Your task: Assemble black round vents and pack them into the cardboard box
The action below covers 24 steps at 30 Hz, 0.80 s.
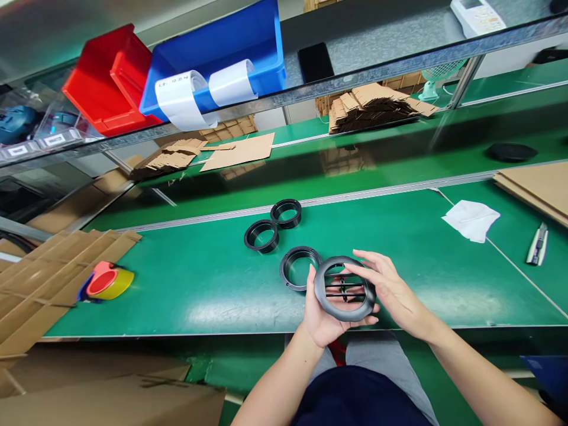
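A round dark-grey air vent (323, 303) with thin black slats across its opening rests in my left hand (317, 322). The thumb lies on the rim and the other fingers reach under it, so my left hand is closed around it. My right hand (390, 290) is at the vent's right side, fingers stretched out, with fingertips touching the upper rim; its thumb is hidden. Just left of the vent, a black ring (287, 278) lies on the green bench. Farther back are a second black ring (249, 238) and a third black ring (274, 216), side by side.
A yellow and red tape roll (119, 285) lies by cardboard dividers (48, 278) at left. To the right are a white cloth (473, 220), a utility knife (538, 245) and cardboard sheets (539, 189). A shelf overhead carries a blue bin (222, 44) and a red bin (104, 83).
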{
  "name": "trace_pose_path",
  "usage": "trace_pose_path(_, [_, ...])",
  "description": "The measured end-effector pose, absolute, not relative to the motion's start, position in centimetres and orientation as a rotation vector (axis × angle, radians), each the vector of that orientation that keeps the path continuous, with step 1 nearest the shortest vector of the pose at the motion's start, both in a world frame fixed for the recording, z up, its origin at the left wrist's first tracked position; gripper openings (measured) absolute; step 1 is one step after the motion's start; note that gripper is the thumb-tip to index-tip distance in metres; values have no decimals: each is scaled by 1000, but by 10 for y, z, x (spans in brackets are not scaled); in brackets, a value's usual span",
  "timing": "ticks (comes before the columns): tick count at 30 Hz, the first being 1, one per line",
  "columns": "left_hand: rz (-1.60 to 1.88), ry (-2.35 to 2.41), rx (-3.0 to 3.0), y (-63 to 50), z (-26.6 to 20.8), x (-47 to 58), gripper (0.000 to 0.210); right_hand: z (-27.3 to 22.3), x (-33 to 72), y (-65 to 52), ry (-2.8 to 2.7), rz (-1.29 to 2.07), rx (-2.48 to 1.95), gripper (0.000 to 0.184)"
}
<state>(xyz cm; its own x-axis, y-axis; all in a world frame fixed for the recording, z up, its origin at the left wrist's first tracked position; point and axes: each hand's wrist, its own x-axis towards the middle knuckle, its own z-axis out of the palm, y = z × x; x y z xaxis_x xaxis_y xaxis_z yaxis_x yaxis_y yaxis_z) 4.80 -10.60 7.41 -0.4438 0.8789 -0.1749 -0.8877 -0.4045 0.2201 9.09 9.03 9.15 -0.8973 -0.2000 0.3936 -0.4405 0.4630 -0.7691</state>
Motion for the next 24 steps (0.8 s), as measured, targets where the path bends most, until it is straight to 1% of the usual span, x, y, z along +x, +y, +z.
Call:
trace_pose_path(2, [2010, 295, -66, -107, 73, 47, 101, 90, 93, 89, -2503, 1261, 608, 55])
trace_pose_path(5, [2050, 240, -120, -109, 71, 48, 88, 87, 97, 88, -2527, 955, 774, 54])
trace_pose_path(7, [2063, 257, -134, -108, 70, 49, 87, 84, 99, 87, -2532, 788, 881, 62])
trace_pose_path(9, [2056, 333, -122, -105, 68, 51, 87, 83, 98, 86, -2556, 705, 893, 71])
trace_pose_path(14, [2094, 591, -130, -94, 74, 47, 87, 92, 84, 82, -2776, 741, 788, 93])
trace_pose_path(20, [2100, 793, -51, -126, 116, 31, 93, 126, 50, 52, -2765, 839, 1001, 100])
trace_pose_path(22, [2124, 865, -35, -149, 128, 32, 92, 130, 38, 36, -2721, 885, 1065, 97])
trace_pose_path(24, [2177, 1002, -97, -178, 133, 37, 89, 126, 24, 20, -2694, 879, 1015, 91])
